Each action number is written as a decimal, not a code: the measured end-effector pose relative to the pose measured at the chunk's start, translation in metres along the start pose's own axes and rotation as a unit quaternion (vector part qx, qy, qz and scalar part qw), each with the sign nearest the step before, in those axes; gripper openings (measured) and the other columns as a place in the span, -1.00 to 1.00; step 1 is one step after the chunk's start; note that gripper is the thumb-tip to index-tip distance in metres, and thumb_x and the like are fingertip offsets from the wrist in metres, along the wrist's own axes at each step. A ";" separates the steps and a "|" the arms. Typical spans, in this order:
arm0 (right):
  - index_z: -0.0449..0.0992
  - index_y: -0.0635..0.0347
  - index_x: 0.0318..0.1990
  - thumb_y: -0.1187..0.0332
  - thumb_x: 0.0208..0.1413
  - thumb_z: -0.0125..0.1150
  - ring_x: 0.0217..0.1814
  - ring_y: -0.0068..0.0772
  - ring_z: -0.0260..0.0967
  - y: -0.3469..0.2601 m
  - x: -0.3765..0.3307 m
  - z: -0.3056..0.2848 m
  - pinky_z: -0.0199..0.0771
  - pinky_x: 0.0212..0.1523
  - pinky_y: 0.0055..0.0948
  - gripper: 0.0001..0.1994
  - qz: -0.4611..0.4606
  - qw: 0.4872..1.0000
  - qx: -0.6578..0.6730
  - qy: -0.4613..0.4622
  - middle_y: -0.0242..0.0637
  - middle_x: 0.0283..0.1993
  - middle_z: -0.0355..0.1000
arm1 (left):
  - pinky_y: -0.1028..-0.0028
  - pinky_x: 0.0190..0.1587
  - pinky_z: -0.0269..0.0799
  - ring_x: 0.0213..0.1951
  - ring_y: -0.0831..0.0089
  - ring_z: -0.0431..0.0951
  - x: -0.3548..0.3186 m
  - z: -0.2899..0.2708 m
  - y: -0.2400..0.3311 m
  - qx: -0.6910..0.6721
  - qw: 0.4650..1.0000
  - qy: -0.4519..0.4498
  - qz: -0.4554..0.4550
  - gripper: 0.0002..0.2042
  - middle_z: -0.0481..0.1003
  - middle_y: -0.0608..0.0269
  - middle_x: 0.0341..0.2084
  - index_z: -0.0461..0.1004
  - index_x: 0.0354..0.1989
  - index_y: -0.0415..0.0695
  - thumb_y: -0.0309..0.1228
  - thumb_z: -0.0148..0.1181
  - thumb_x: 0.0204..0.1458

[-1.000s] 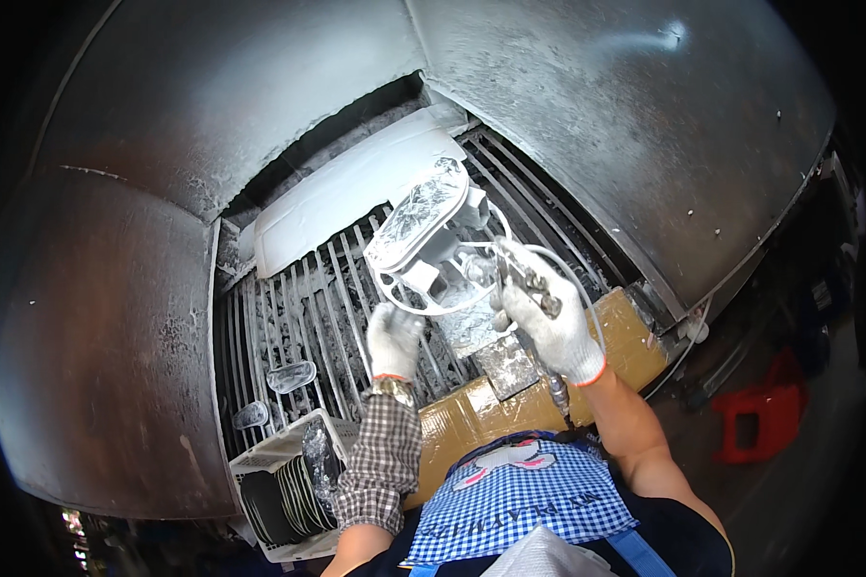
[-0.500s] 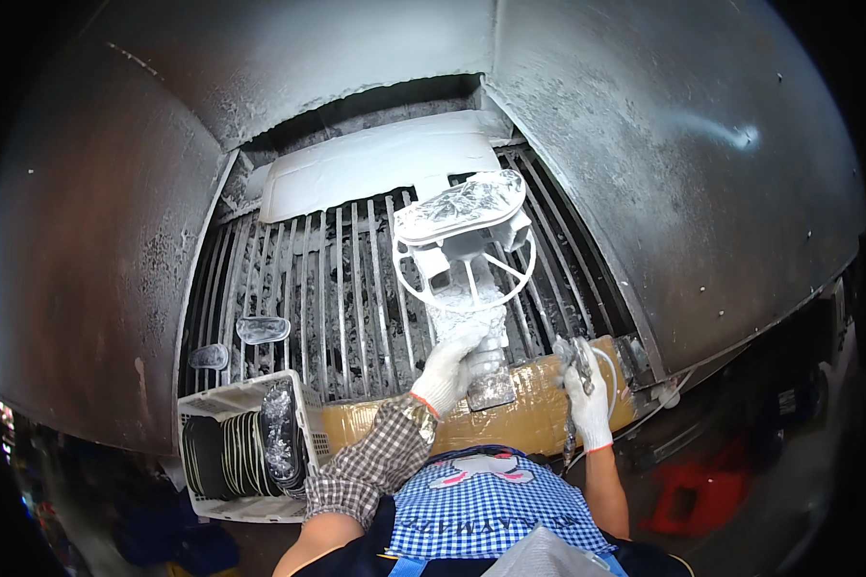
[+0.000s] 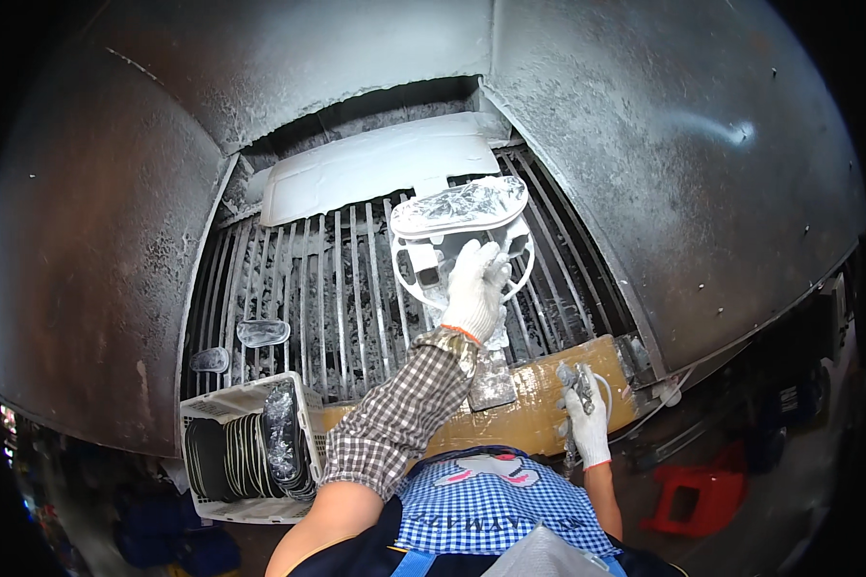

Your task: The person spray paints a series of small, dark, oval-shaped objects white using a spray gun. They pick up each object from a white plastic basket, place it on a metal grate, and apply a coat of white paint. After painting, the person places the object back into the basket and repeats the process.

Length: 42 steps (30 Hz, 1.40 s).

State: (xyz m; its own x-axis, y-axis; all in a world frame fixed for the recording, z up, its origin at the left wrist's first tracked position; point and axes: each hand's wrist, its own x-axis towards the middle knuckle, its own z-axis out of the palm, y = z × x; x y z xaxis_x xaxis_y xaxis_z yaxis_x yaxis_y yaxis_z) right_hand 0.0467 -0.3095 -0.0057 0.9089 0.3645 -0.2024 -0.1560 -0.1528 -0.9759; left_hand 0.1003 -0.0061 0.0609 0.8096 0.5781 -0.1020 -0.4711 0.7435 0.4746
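Note:
In front of me stands a white-coated turntable stand with a spoked wheel (image 3: pixel 530 262) under its top. An oval, sole-shaped piece (image 3: pixel 460 209) with a shiny, film-like face and a pale rim lies on top. My left hand (image 3: pixel 477 293), in a white glove, reaches over the wheel's near side, its fingers bent around the wheel just below the oval piece. The exact grip is partly hidden by the glove. To the right, my gloved right hand (image 3: pixel 590 423) is closed around a grey, coated spray gun (image 3: pixel 577 387), its nozzle end pointing away from me.
Metal bars (image 3: pixel 356 298) form a grate, with a pale sheet (image 3: pixel 375 168) across its back. Two small oval pieces lie at left. A white basket (image 3: pixel 315 423) holds several dark oval pieces. Brown-taped edging (image 3: pixel 539 413) runs along the front. Metal walls (image 3: pixel 683 192) enclose the sides.
My left hand has moved up and away from the post onto the wheel. The wheel and oval piece have turned slightly. My right hand with the spray gun has shifted slightly lower.

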 end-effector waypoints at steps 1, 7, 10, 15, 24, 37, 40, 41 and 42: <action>0.12 0.15 0.61 0.38 0.38 0.20 -0.30 -0.63 0.44 0.005 0.001 0.000 0.48 -0.43 -0.59 -0.32 -0.013 1.000 -0.003 0.004 -0.23 0.18 0.55 | 0.21 0.10 0.52 0.03 0.23 0.55 0.005 -0.001 -0.001 -0.012 1.000 -0.009 -0.007 -0.81 0.52 0.18 -0.06 0.48 0.03 -0.12 -0.38 0.25 0.34; 0.14 0.19 0.60 0.41 0.33 0.22 -0.25 -0.62 0.43 -0.007 -0.003 0.005 0.48 -0.36 -0.57 -0.29 -0.001 0.999 -0.032 -0.018 -0.22 0.24 0.53 | 0.18 0.18 0.50 0.10 0.20 0.50 0.022 0.014 0.009 -0.024 0.998 0.059 -0.010 -0.65 0.46 0.10 0.07 0.43 0.24 -0.19 -0.34 0.25 0.36; 0.14 0.20 0.60 0.40 0.31 0.22 -0.36 -0.67 0.36 0.005 -0.001 0.007 0.41 -0.44 -0.58 -0.28 -0.045 0.997 -0.054 -0.010 -0.25 0.17 0.55 | 0.16 0.26 0.46 0.19 0.18 0.46 0.029 0.024 0.014 -0.044 0.997 0.063 -0.002 -0.57 0.43 0.06 0.17 0.38 0.33 -0.22 -0.35 0.25 0.36; 0.14 0.20 0.59 0.39 0.31 0.24 -0.35 -0.68 0.36 -0.013 -0.009 0.013 0.41 -0.41 -0.60 -0.28 0.011 0.998 -0.055 -0.039 -0.23 0.19 0.54 | 0.21 0.15 0.61 0.12 0.19 0.58 0.054 -0.011 0.004 0.495 0.847 -0.034 0.190 -0.63 0.51 -0.04 0.15 0.41 0.27 -0.33 -0.40 0.18 0.40; 0.18 0.19 0.58 0.46 0.28 0.26 -0.30 -0.66 0.37 0.019 -0.002 0.013 0.43 -0.36 -0.61 -0.28 -0.051 0.995 -0.082 -0.030 -0.27 0.22 0.52 | 0.17 0.07 0.65 0.03 0.15 0.62 0.048 0.009 0.004 0.155 0.986 0.022 0.063 -0.66 0.55 -0.04 0.06 0.43 0.21 -0.34 -0.36 0.16 0.41; 0.37 0.18 0.46 0.60 0.15 0.26 -0.49 -0.67 0.34 0.007 -0.009 0.035 0.37 -0.53 -0.61 -0.34 0.089 0.989 -0.078 -0.087 -0.43 -0.17 0.51 | 0.22 -0.08 0.68 -0.09 0.29 0.68 -0.042 -0.022 0.126 -0.003 0.973 0.099 0.208 -0.77 0.65 0.12 -0.08 0.55 -0.01 -0.21 -0.37 0.32 0.26; 0.40 0.21 0.44 0.56 0.17 0.26 -0.46 -0.66 0.35 0.001 -0.007 0.043 0.38 -0.51 -0.60 -0.38 0.089 0.985 -0.106 -0.107 -0.42 -0.15 0.52 | 0.15 0.07 0.68 0.06 0.19 0.68 -0.044 -0.084 0.151 0.022 0.954 0.169 0.246 -0.65 0.63 0.01 0.05 0.49 0.15 -0.29 -0.36 0.27 0.28; 0.41 0.22 0.43 0.55 0.17 0.26 -0.43 -0.65 0.37 0.002 -0.006 0.044 0.41 -0.47 -0.59 -0.39 0.083 0.983 -0.116 -0.111 -0.41 -0.14 0.52 | 0.17 0.09 0.66 0.08 0.21 0.67 -0.046 -0.102 0.157 0.016 0.948 0.211 0.239 -0.65 0.61 -0.03 0.09 0.48 0.15 -0.32 -0.37 0.24 0.29; 0.42 0.23 0.42 0.54 0.18 0.26 -0.40 -0.64 0.38 0.003 -0.006 0.045 0.43 -0.44 -0.58 -0.40 0.078 0.983 -0.126 -0.110 -0.41 -0.13 0.53 | 0.24 -0.03 0.67 -0.03 0.32 0.69 -0.050 -0.114 0.160 0.001 0.944 0.229 0.239 -0.75 0.65 0.14 -0.08 0.54 0.04 -0.20 -0.41 0.28 0.23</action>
State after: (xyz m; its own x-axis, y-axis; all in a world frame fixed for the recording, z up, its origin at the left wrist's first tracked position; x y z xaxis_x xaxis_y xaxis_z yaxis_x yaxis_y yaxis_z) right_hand 0.0229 -0.2707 -0.0111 0.7711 0.5043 -0.3887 -0.1615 -0.4357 -0.8855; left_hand -0.0558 0.1221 0.0427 0.2684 0.9323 -0.2426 -0.7426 0.3607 0.5643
